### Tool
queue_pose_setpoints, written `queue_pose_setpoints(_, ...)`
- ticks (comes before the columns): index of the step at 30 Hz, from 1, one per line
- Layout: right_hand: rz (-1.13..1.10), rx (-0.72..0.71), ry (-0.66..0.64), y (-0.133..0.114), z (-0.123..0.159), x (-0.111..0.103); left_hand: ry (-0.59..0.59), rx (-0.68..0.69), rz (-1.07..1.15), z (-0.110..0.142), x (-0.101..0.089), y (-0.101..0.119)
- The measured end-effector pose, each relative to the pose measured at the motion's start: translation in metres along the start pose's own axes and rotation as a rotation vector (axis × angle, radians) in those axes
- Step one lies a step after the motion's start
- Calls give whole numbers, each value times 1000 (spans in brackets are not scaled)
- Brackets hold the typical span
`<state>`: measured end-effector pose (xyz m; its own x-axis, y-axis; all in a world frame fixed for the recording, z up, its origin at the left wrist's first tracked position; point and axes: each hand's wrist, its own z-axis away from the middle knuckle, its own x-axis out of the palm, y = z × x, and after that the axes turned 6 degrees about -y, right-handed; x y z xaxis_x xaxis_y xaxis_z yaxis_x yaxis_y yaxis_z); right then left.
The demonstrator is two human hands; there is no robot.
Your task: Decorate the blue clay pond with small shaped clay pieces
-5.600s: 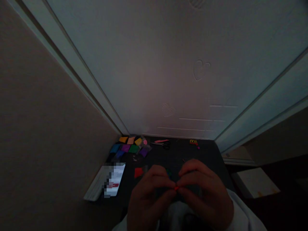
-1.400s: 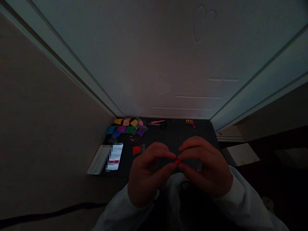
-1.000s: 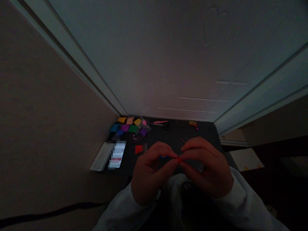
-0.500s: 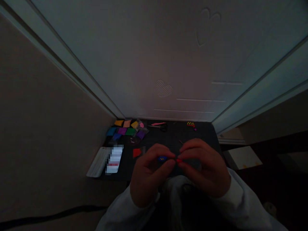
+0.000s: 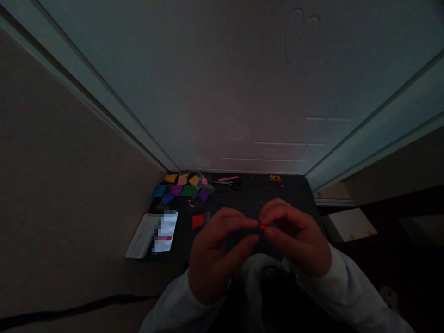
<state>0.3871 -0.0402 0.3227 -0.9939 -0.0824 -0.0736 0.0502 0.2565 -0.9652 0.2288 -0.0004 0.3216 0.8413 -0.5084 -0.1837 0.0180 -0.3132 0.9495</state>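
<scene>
Pale wall [image 5: 208, 92] rises behind your bench [image 5: 294, 190] in the head view, scissors [image 5: 229, 183] lying near the far edge. Above the near side, your right hand [image 5: 298, 238] pinches a small red piece [image 5: 264, 227]; your left hand [image 5: 215, 249], released, holds thumb and forefinger apart just beside it.

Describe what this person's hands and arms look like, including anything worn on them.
The left hand and right hand are both bare. Long, loose sleeves with soft creases cover the arms, whitish or pale grey in this dim light. Finer details are too dark to make out.
</scene>
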Motion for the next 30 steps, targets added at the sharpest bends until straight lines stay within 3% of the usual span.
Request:
queue_pose_setpoints(6, 9, 5, -55, 2, -1, 6, -25, 15, -46, 1, -5, 6)
queue_pose_setpoints(11, 68, -24, -87, 2, -1, 6, -11, -35, 70, 3, -9, 4)
queue_pose_setpoints(16, 220, -136, -25, -8, 1, 3, 6, -94, 278, 5, -7, 2)
queue_pose_setpoints(21, 348, -271, 24, -18, 2, 5, -5, -111, 303, 4, -1, 5)
queue_pose_setpoints(30, 378, -287, 45, -24, 2, 2, -19, -94, 301, 3, 0, 11)
